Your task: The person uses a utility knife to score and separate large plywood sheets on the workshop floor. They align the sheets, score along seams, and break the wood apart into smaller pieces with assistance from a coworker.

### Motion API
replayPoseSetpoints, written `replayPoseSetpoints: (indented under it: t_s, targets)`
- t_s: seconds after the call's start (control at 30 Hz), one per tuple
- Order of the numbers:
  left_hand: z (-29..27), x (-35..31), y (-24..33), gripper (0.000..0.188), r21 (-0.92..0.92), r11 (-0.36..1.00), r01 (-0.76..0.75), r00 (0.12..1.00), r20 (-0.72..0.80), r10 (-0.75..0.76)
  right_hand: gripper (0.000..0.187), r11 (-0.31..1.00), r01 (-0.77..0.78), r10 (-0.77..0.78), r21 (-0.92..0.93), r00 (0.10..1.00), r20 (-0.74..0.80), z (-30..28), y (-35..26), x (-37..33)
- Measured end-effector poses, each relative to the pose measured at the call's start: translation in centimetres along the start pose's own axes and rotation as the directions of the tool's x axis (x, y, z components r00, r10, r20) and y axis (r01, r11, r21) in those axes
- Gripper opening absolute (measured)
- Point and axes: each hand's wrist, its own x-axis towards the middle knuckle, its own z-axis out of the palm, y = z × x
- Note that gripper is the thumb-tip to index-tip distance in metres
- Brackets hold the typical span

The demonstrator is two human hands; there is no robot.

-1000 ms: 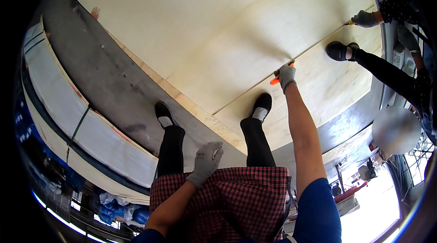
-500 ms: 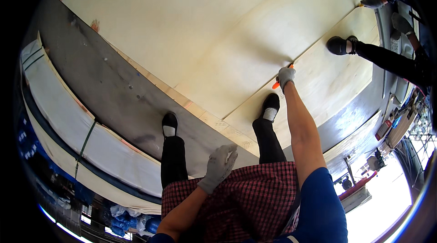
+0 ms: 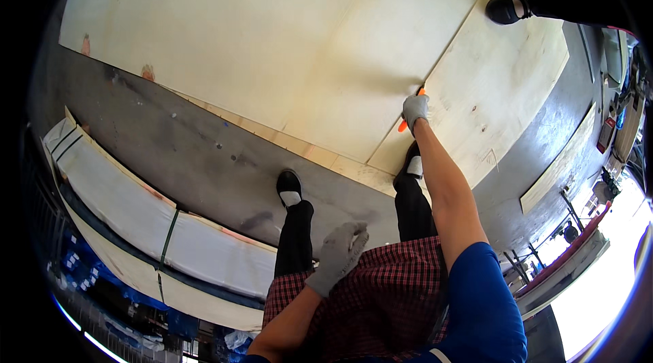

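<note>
My right hand [image 3: 415, 109], in a grey glove, is wrapped round an orange utility knife [image 3: 403, 125]. The knife's tip end meets the straight seam [image 3: 445, 57] between two pale wooden sheets, and its blade is too small to make out. On one side lies the large sheet [image 3: 265, 43], on the other the narrower sheet [image 3: 503, 91]. My left hand [image 3: 339, 255], also gloved in grey, hovers over the checked apron [image 3: 381, 295] at my lap. Its fingers are curled in toward the thumb, with nothing visible in them.
Another person's black shoe [image 3: 502, 11] stands on the narrower sheet. My feet are apart, one shoe [image 3: 289, 186] on the grey floor [image 3: 197, 132]. A strapped stack of wrapped boards [image 3: 136, 200] lies at left. Another thin board [image 3: 561, 159] lies at right.
My right hand has drawn the knife along the seam toward its near end. The view has shifted, and the other person's gloved hands have left it. My left hand remains by my lap.
</note>
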Motion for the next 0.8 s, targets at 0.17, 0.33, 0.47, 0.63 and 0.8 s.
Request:
replayPoseSetpoints:
  t_s: [0.17,0.33,0.47,0.63,0.8]
  targets:
    - [-1.1,0.5,2.1,0.019,0.022,0.998,-0.067,0.996,-0.054,0.068,0.034,0.999,-0.033,0.032,0.038,0.999,0.023,-1.1,-0.1,-2.0]
    - [-0.4,-1.0,1.5,0.019,0.068,0.994,-0.080,0.996,-0.039,0.083,0.031,0.994,0.073,-0.075,-0.086,0.997,-0.020,1.9,6.0,-2.1]
    - [-0.4,-1.7,-0.3,0.019,0.049,0.999,-0.013,1.000,-0.017,0.014,0.029,0.989,0.132,-0.134,-0.071,0.991,-0.030,4.5,11.4,-8.3]
    - [-0.2,-2.8,-1.3,0.022,0.120,0.990,-0.068,0.997,-0.028,0.072,0.026,0.994,0.066,-0.064,-0.089,0.998,0.023,8.6,20.6,-15.8]
    - [0.1,-3.1,-1.8,0.023,0.113,0.994,0.011,0.997,0.080,-0.020,0.027,0.998,0.040,-0.044,0.048,0.995,0.086,9.2,22.9,-17.7]
